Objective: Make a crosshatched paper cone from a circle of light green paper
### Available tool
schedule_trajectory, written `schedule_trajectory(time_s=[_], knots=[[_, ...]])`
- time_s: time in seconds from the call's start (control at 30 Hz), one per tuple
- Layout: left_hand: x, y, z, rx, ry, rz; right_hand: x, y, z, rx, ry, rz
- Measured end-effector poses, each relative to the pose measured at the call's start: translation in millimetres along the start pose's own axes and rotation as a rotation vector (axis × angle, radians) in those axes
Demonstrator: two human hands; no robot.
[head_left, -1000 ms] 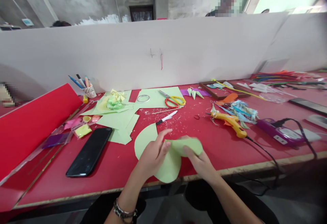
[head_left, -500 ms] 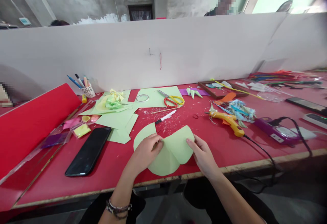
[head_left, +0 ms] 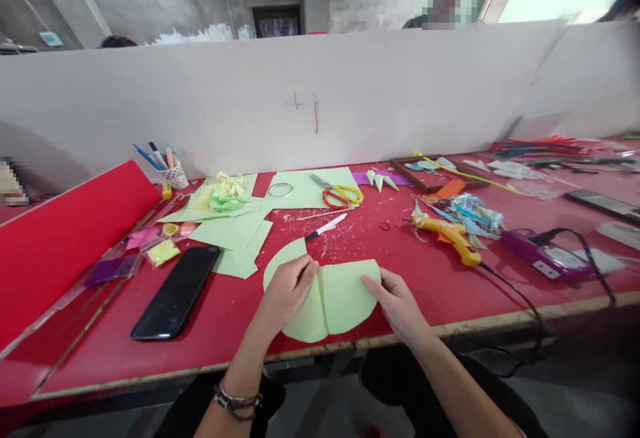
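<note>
A rounded light green paper (head_left: 350, 295) with a crease down its middle lies at the table's front edge. My left hand (head_left: 290, 291) is closed on the paper's left part, thumb and fingers pressed together near the crease. At the right edge, my right hand (head_left: 397, 301) pinches the same paper between thumb and fingers. Just behind the paper are a white pen with a black cap (head_left: 326, 227) and a thin stick (head_left: 327, 213). Scissors with red and yellow handles (head_left: 343, 195) rest on a green sheet (head_left: 300, 181) farther back.
Left: a black phone (head_left: 175, 295), green paper pieces (head_left: 235, 235), a pen cup (head_left: 175, 176) and a red board (head_left: 75, 245). Right: a yellow glue gun (head_left: 450, 235), a purple power strip (head_left: 545, 255) and a wooden tray (head_left: 440, 185). A white partition (head_left: 225, 105) stands behind; a person is beyond it.
The right part of the green paper has turned so its top edge is nearly level and it lies flatter. Both hands keep hold; the view has shifted slightly.
</note>
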State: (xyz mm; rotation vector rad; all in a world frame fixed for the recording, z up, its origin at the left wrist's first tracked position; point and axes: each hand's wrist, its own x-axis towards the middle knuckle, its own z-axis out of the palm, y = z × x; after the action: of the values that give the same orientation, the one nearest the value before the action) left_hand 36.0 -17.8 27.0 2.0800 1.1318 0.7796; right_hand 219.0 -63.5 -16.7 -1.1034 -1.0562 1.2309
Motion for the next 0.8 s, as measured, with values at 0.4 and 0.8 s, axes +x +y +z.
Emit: schedule_trajectory(time_s=[0.4,0.8], knots=[[1,2,3.3,-0.116,0.025,0.01,1,3,-1,-0.142,0.045,-0.01],[2,-4,0.9,-0.055,0.101,-0.034,1,-4,2,-0.257,-0.014,-0.058]])
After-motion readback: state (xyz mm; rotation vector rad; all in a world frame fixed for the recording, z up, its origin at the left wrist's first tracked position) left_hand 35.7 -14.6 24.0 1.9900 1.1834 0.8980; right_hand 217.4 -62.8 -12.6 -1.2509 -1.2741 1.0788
